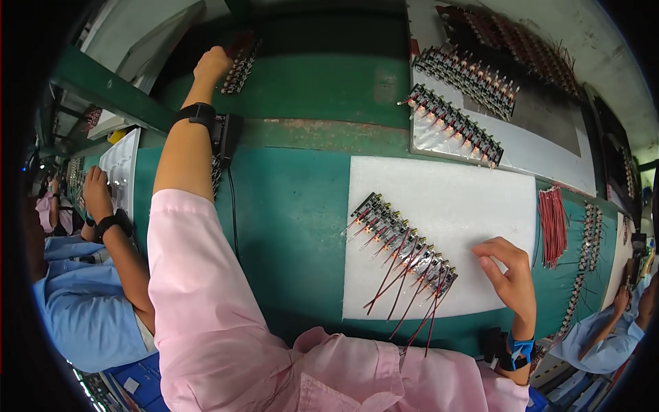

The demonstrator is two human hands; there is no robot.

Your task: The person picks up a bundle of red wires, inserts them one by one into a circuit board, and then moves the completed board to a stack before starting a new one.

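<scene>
My left arm stretches to the far left, where my left hand point(213, 63) closes at the edge of a strip of small circuit boards point(240, 74); its fingertips are partly hidden. My right hand point(508, 271) hovers over the right side of a white foam sheet point(439, 182), its thumb and forefinger apart and nothing between them. On this sheet, left of the hand, a slanting strip of joined circuit boards point(405, 240) carries small glowing lights. Several dark red wires point(395, 285) trail from it toward me.
More circuit board strips point(456, 127) lie on a white board at the back right. A bundle of red wires point(552, 226) rests right of the foam, near further strips point(588, 237). A black cable point(233, 199) runs down the green bench. People in blue point(96, 309) sit on both sides.
</scene>
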